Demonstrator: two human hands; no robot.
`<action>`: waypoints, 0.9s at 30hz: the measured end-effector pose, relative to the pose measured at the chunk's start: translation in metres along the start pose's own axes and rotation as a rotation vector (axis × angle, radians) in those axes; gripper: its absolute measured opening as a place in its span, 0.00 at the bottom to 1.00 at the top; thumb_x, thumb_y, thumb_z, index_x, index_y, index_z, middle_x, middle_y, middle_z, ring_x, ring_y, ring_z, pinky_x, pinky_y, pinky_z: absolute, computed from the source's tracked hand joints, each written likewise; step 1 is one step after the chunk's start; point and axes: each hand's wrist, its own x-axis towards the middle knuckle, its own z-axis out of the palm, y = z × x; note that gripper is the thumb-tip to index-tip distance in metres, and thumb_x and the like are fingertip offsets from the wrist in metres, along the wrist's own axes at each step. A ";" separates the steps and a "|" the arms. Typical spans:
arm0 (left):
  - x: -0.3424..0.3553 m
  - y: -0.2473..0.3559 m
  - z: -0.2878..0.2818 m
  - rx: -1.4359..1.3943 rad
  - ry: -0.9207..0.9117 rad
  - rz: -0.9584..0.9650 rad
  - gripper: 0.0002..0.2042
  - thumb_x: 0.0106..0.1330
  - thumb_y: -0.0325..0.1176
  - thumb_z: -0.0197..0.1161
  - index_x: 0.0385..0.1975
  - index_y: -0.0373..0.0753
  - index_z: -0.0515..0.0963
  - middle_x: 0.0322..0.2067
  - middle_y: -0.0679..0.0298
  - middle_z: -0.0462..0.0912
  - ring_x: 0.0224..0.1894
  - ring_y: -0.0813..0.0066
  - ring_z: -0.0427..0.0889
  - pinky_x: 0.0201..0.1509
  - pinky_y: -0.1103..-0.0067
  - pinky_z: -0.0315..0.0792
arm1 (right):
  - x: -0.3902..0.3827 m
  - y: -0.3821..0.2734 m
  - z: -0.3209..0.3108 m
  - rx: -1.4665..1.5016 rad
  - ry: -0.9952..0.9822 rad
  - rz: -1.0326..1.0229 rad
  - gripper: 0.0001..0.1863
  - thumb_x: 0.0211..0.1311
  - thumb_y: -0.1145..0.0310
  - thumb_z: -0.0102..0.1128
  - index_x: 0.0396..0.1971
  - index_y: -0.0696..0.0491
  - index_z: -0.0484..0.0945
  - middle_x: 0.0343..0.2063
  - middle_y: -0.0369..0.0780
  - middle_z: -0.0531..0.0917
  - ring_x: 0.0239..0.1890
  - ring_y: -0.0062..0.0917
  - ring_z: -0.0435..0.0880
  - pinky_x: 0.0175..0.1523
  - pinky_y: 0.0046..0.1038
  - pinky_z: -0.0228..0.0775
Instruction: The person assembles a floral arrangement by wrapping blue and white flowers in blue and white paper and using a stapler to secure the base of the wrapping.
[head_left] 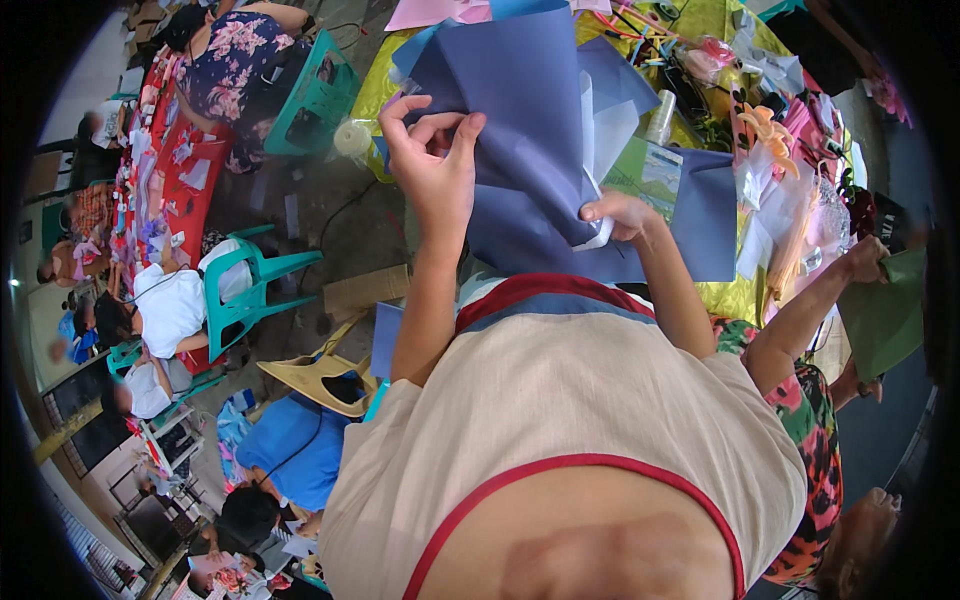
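Blue paper wrap [520, 90], partly shaped, raised above the yellow-covered surface [722, 297].
We list as done, in our judgement, the folding about a white sheet [607, 140]; as left, the fastening, since none shows at the base. Right hand [628, 216]: pinching that base. Left hand [432, 150]: fingers curled before the paper; we cannot tell whether they grip anything. Hidden: the wrap's far side, and whether the flat blue sheet [708, 215] beneath joins it.
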 end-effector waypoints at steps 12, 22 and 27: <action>-0.015 -0.004 -0.021 -0.345 -0.159 -0.366 0.09 0.62 0.35 0.51 0.23 0.37 0.68 0.12 0.75 0.57 0.14 0.92 0.50 0.17 0.90 0.47 | 0.006 -0.002 0.009 -0.002 0.074 -0.021 0.36 0.35 0.66 0.68 0.47 0.58 0.62 0.33 0.35 0.73 0.35 0.20 0.73 0.40 0.22 0.65; -0.021 -0.009 -0.017 -0.349 -0.109 -0.501 0.10 0.61 0.36 0.53 0.21 0.39 0.67 0.10 0.77 0.54 0.12 0.92 0.49 0.14 0.90 0.45 | 0.010 -0.002 0.007 -0.056 0.034 -0.030 0.31 0.34 0.66 0.68 0.42 0.57 0.65 0.28 0.32 0.73 0.32 0.16 0.71 0.37 0.19 0.63; -0.022 -0.008 -0.017 -0.339 -0.097 -0.499 0.10 0.61 0.36 0.53 0.21 0.39 0.67 0.10 0.76 0.54 0.11 0.92 0.49 0.14 0.90 0.45 | 0.008 -0.004 0.012 -0.042 0.063 -0.040 0.35 0.33 0.66 0.69 0.45 0.58 0.64 0.32 0.34 0.74 0.36 0.19 0.72 0.42 0.22 0.64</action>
